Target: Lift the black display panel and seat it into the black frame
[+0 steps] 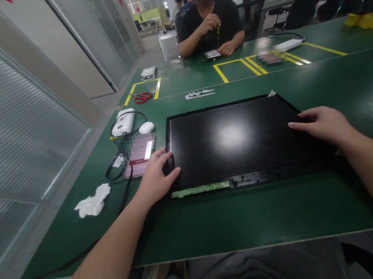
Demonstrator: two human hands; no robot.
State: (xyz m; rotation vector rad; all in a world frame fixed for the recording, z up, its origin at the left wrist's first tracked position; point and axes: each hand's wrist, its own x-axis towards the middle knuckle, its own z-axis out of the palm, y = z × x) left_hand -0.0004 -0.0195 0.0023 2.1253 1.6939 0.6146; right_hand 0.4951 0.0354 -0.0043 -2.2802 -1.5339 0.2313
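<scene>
A black LCD screen panel (234, 143) lies face up on the green table in front of me. Its dark frame shows along the edges, and a narrow green circuit board (200, 189) runs along the left part of the near edge. My left hand (157, 176) grips the left edge, thumb over the face and fingers around the side. On the opposite side, my right hand (326, 127) grips the right edge, its thumb above the screen; some of its fingertips are hidden. A bright reflection falls on the middle of the screen.
Left of the panel are a phone (141, 152), a white mouse-like object (146, 127), a white power bank (124, 122) with cables and a crumpled tissue (93, 201). Red scissors (143, 97) and thin metal strips (199, 93) lie beyond. Across the table a person (209, 24) works with a screwdriver.
</scene>
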